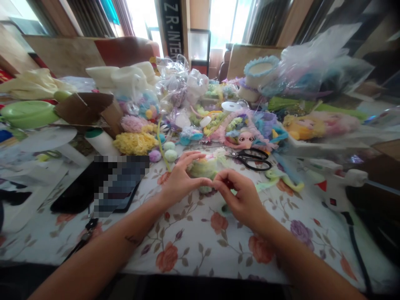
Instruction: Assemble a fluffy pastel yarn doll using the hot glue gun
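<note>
Your two forearms come in from the near edge over the flowered cloth of the desk [193, 241]. Your left hand [178, 180] curves over a pale green fluffy piece [202, 168], fingers arched on its far side and the thumb brought across below. Your right hand [241, 196] is closed to a narrow pinch that meets the left thumb tip just near of the piece. What sits in that pinch is too small to tell.

The fluffy piece lies at the middle of the desk, between your hands and the black scissors [253, 159] just to its far right. It looks light and soft and would likely squash under pressure, so a loose hold around its body should suit it better than a tight grip on the fuzz.

On the far right stands a round tub [261, 70] with a blue frilled rim. Its inside looks pale and I cannot tell what it holds. At the left, an open cardboard box [83, 106] lies tipped, its inside dark. Beside the box sits a green bowl [27, 113], contents out of sight. Clear plastic bags [315, 62] on the far right hold something coloured and blurred. Loose pom-poms [170, 155] lie left of your left hand, near a yellow fluffy heap [135, 143].
</note>
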